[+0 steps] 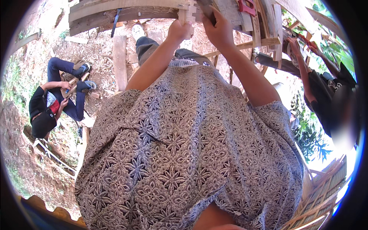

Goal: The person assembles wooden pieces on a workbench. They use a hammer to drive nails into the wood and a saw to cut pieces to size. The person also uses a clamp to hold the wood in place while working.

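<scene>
At the top edge of the view, my left hand is closed around a pale piece of wood with notches cut along its side. Just right of it, my right hand grips a dark, flat tool. The tool's upper part runs out of the picture, so its kind cannot be told. Both hands are at the near edge of a wooden workbench. A saw with a red handle lies on the bench to the right of my right hand.
A thin blue-and-black tool hangs over the bench edge at left. Planks stand or lie below. One person sits on the ground at left, handling wood. Another person works close on the right beside upright boards.
</scene>
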`<action>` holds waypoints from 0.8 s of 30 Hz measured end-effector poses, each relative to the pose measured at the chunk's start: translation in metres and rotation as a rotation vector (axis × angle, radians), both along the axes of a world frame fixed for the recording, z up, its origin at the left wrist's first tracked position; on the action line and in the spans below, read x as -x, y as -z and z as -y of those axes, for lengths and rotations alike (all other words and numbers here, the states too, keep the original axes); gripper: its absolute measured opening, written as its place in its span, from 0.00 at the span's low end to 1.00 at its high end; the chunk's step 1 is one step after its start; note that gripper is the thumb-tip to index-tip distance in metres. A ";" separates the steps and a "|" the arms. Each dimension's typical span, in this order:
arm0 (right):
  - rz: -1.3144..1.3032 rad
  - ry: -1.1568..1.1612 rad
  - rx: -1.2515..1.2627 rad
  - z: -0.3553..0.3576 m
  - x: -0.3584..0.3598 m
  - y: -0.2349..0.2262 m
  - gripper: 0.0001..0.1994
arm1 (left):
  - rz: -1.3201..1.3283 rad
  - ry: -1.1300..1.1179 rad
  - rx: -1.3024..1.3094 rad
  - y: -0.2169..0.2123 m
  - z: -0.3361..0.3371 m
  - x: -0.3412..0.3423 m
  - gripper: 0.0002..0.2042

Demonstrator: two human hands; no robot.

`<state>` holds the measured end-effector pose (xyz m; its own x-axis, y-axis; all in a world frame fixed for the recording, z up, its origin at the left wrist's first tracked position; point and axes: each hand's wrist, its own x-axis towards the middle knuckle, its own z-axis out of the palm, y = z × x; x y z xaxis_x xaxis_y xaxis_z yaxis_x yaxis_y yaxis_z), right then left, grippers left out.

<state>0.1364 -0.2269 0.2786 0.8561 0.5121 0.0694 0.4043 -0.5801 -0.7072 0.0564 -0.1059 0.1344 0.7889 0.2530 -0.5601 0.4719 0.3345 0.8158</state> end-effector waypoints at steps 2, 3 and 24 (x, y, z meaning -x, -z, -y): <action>-0.176 0.088 0.072 -0.002 0.000 -0.040 0.13 | 0.002 -0.015 0.051 -0.009 -0.002 0.003 0.20; -0.152 0.134 0.010 -0.001 0.001 -0.051 0.09 | -0.040 0.023 0.054 -0.019 -0.004 0.001 0.16; -0.281 -0.082 -0.306 -0.033 0.025 -0.103 0.26 | 0.103 -0.064 0.228 -0.012 -0.038 0.004 0.14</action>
